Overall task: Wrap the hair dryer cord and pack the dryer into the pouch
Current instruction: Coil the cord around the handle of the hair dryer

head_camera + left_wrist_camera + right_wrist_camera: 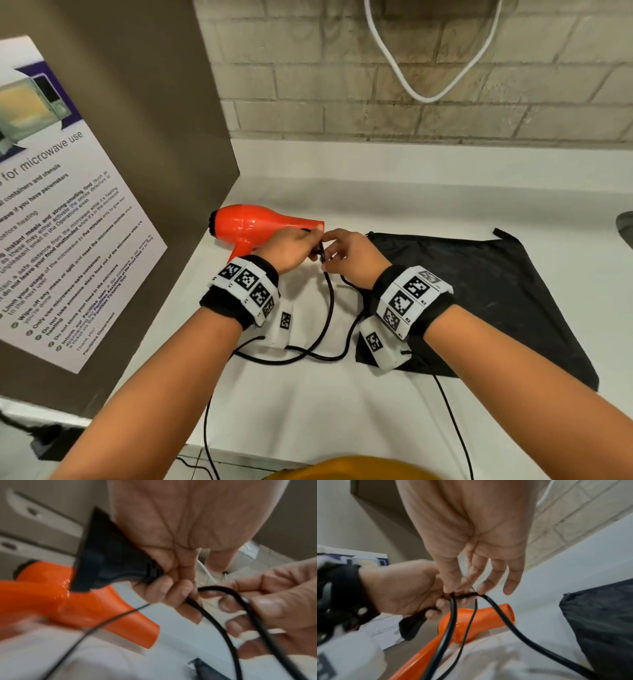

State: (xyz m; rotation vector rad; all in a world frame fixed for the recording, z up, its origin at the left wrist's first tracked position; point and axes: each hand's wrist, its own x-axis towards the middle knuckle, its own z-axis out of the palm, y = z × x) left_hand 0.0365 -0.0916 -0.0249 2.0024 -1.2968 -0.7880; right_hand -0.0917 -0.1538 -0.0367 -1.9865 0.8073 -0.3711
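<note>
An orange hair dryer (253,226) lies on its side on the white counter (428,195), nozzle pointing right. Its black cord (329,301) runs in loops over the counter in front of it. My left hand (291,250) grips the black plug (106,563) with fingers curled round it and the cord (223,628). My right hand (346,257), close beside the left, pinches a bend of the cord (513,628) between thumb and forefinger, its other fingers loosely extended. The black pouch (479,291) lies flat on the counter to the right, partly under my right wrist.
A brown panel with a microwave notice (68,222) stands close on the left. A brick wall with a hanging white cable loop (428,97) closes off the back. Thin black wires (452,421) drop over the counter's front edge. A dark object (625,229) shows at the right border.
</note>
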